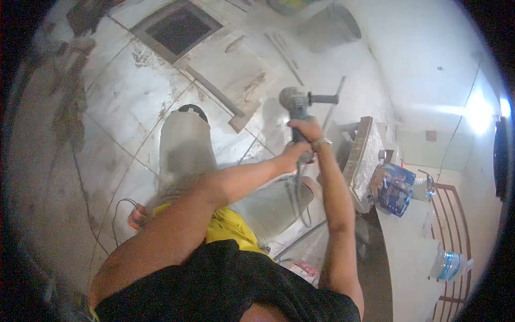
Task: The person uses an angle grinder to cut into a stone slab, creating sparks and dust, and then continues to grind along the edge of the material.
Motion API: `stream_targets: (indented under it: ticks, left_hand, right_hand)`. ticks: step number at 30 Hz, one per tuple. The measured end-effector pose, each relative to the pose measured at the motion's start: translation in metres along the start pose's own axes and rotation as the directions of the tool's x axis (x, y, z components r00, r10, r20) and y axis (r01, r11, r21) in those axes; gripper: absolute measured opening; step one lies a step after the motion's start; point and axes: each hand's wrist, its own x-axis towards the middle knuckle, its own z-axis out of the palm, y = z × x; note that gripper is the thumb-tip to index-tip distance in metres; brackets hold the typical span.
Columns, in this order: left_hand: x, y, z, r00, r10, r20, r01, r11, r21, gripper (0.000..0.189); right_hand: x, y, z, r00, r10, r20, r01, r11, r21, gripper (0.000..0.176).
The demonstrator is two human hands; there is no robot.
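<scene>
- Right hand (306, 129) and left hand (294, 153) close tight around the angle grinder (294, 101) body.
- Likely a heavy, rigid tool; its side handle (323, 99), at 3 o'clock, sits free.

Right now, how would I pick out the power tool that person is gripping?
Start at the pale tiled floor with its dark square opening. Just right of the loose slab, the right hand and left hand grip a grey angle grinder. Only it has a black side handle sticking out and a trailing cord.
</scene>
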Motion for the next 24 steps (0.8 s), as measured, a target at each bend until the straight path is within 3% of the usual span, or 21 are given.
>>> stream_targets:
  ticks: [1, 2, 4, 6, 7, 8, 10, 11, 12, 13, 14, 16, 18, 20, 24]
  left_hand:
    - [-0.002, 0.000, 0.028, 0.994, -0.107, 0.038, 0.110, 0.989, -0.100, 0.026]
    - [-0.003, 0.002, 0.056, 0.975, -0.208, 0.083, 0.220, 0.956, -0.194, 0.028]
    - [-0.005, -0.006, 0.107, 0.998, 0.041, 0.048, -0.037, 0.996, -0.085, 0.026]
    - [-0.002, -0.013, 0.141, 0.998, 0.052, -0.018, -0.050, 0.995, 0.084, 0.028]
    - [0.019, -0.029, 0.148, 0.999, 0.043, -0.024, -0.040, 0.996, 0.083, 0.028]
    - [0.045, -0.054, 0.145, 0.997, 0.058, 0.057, -0.062, 0.996, 0.059, 0.030]
    - [0.048, -0.055, 0.138, 0.989, 0.060, 0.136, -0.066, 0.997, 0.041, 0.031]
    - [0.035, -0.043, 0.140, 0.992, -0.085, 0.092, 0.080, 0.995, 0.053, 0.031]
    - [0.020, -0.028, 0.134, 0.973, -0.228, 0.045, 0.225, 0.972, 0.064, 0.031]
    - [0.009, -0.019, 0.116, 0.987, -0.135, 0.088, 0.117, 0.975, 0.187, 0.032]
    - [-0.003, -0.017, 0.097, 0.985, -0.153, 0.085, 0.134, 0.972, 0.195, 0.032]
    - [-0.022, -0.014, 0.061, 0.987, 0.018, 0.158, -0.044, 0.985, 0.166, 0.034]
    - [-0.023, -0.024, 0.013, 0.997, 0.067, 0.037, -0.072, 0.985, 0.159, 0.034]
    - [-0.035, -0.008, -0.014, 0.984, -0.001, -0.176, 0.044, 0.970, 0.238, 0.034]
    - [-0.041, 0.007, -0.068, 0.948, -0.045, -0.314, 0.154, 0.931, 0.331, 0.033]
  right_hand:
    - [0.007, 0.026, -0.015, 0.993, -0.084, -0.079, 0.085, 0.996, 0.006, 0.043]
    - [0.006, 0.036, -0.041, 1.000, -0.005, -0.023, 0.006, 1.000, 0.021, 0.041]
    - [-0.040, 0.004, -0.090, 0.993, -0.089, -0.076, 0.091, 0.996, 0.027, 0.044]
    - [-0.072, -0.022, -0.125, 0.980, -0.159, -0.119, 0.155, 0.987, -0.043, 0.042]
    - [-0.082, -0.031, -0.133, 0.974, -0.175, -0.144, 0.168, 0.984, -0.059, 0.040]
    - [-0.071, -0.013, -0.138, 0.964, -0.239, -0.116, 0.242, 0.970, 0.011, 0.035]
    - [-0.074, -0.024, -0.142, 0.982, -0.187, -0.036, 0.189, 0.981, 0.043, 0.027]
    - [-0.068, -0.019, -0.136, 0.985, -0.171, -0.036, 0.173, 0.983, 0.055, 0.027]
    - [-0.060, -0.011, -0.125, 0.988, -0.142, -0.058, 0.145, 0.988, 0.048, 0.026]
    - [-0.056, 0.000, -0.111, 0.991, -0.109, -0.080, 0.113, 0.993, 0.042, 0.025]
    - [-0.056, 0.005, -0.094, 0.992, -0.096, -0.085, 0.100, 0.993, 0.056, 0.025]
    - [-0.053, 0.005, -0.052, 0.996, -0.001, -0.091, -0.002, 0.999, -0.036, 0.044]
    - [-0.039, 0.013, -0.007, 0.999, -0.032, -0.021, 0.036, 0.983, 0.178, 0.047]
    - [-0.033, -0.003, 0.026, 0.998, -0.043, 0.040, 0.031, 0.964, 0.266, 0.048]
    - [0.007, 0.024, 0.093, 0.990, -0.129, 0.057, 0.104, 0.938, 0.330, 0.047]
